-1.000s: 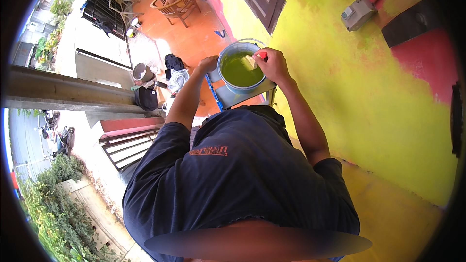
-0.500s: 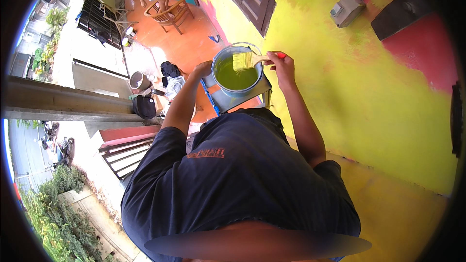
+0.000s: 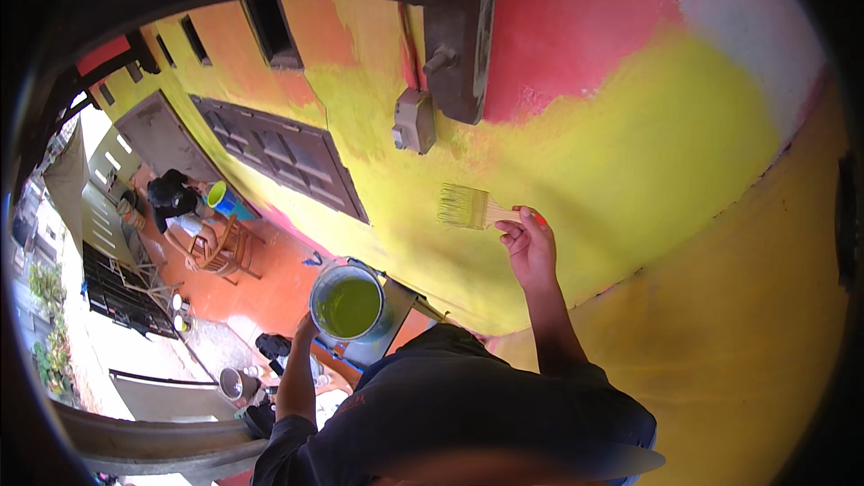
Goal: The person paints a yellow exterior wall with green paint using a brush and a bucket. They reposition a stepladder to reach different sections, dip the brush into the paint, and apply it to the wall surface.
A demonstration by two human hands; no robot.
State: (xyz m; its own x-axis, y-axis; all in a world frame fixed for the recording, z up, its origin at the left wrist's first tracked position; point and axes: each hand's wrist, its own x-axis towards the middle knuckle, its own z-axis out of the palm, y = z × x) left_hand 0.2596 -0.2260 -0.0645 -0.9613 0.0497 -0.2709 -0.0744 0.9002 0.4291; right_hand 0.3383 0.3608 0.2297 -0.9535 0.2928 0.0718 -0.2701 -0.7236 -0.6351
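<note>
While I look down past the dark shirt (image 3: pixel 468 405) that fills the lower edge, I see both arms reaching up and away from the body. My left hand (image 3: pixel 304 328) is closed on the near side of the paint bucket (image 3: pixel 349 306), fingers wrapped at its rim or handle; I cannot tell which. It holds the bucket level and close to the chest, I judge so that the green paint inside stays put and sits within easy reach of the other arm. My right hand (image 3: pixel 529 247) is raised higher, its fingers pinching the pale handle of the paintbrush (image 3: pixel 472 207). The bristles, loaded with yellow-green, point left and lie at or just off the wall (image 3: pixel 630 153); I cannot tell whether they touch. The brush sits at the edge of the fresh yellow-green patch, where that colour meets the older red above, which looks like the reason it is held there.

Farther along the wall, a grey box (image 3: pixel 414 121) is fixed beside a dark upright post (image 3: pixel 459 36), and beyond it a dark shuttered window (image 3: pixel 288 157). Well below, on the orange floor (image 3: pixel 270 279), another person (image 3: pixel 175 202) crouches near a wooden chair (image 3: pixel 225 247) with a second green-filled bucket (image 3: pixel 219 195) just beside them.
</note>
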